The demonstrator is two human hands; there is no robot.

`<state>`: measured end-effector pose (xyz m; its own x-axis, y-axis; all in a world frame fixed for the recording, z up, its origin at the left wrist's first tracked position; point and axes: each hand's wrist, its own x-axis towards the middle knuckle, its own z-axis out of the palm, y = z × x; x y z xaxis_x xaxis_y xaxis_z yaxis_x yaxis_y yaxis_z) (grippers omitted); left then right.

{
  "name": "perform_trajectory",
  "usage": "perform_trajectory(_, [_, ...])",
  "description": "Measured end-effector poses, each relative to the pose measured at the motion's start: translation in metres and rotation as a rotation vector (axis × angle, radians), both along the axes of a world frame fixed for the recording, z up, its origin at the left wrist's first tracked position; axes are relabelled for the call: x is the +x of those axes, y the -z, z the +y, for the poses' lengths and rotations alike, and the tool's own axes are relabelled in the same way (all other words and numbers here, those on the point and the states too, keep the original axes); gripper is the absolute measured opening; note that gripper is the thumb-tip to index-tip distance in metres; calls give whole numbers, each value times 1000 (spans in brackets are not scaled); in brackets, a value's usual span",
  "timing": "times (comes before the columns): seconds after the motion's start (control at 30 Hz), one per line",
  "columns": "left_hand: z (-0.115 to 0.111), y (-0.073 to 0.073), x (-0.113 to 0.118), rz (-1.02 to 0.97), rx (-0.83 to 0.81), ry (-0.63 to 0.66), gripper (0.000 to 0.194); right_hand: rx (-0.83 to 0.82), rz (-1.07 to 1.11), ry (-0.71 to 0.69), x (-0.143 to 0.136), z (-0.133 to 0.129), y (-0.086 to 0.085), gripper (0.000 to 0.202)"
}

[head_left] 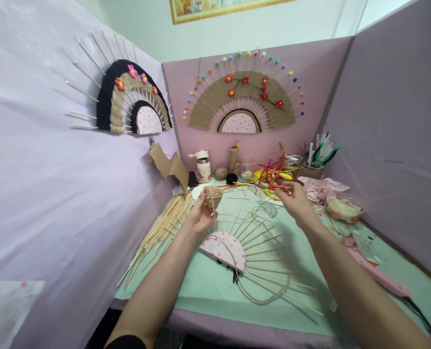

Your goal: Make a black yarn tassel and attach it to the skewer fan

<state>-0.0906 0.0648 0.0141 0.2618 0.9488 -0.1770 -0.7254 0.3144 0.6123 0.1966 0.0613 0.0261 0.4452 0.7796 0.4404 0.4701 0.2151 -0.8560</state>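
My left hand [200, 213] is wrapped round a ball of beige twine [213, 198], held above the table. A loose strand of twine [261, 303] loops down over the half-round base [224, 247], which is white with pink dots. Thin sticks [262, 252] fan out from that base across the tabletop, and some black strands [235, 277] lie at its lower edge. Over at the back right, my right hand [294, 199] is at a tangle of red, orange and yellow pipe cleaners [269, 177]. Its fingers are bent together; what they hold is hidden.
A bundle of sticks [161, 225] lies left. A white bottle [203, 167], a cardboard tube [234, 160] and a tool pot [310, 169] stand behind. A protractor [267, 209] lies mid-table; a pink corded tool [377, 271] lies right. Finished fans [242, 97] hang on the partition.
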Motion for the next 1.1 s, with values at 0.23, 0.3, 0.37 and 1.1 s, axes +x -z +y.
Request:
perform_trajectory(0.23, [-13,-3,4,38,133,76,35,-44,-221,-408,-64,-16,-12,41])
perform_trajectory(0.3, [-18,-6,4,79,222,98,47,-98,-184,-578,-82,-20,-13,41])
perform_trajectory(0.37, [-21,-8,3,128,301,103,53,-162,-114,-716,-95,-21,-9,42])
perform_trajectory(1.1, [-29,7,27,753,777,-397,39,62,-201,-575,-107,-27,-9,26])
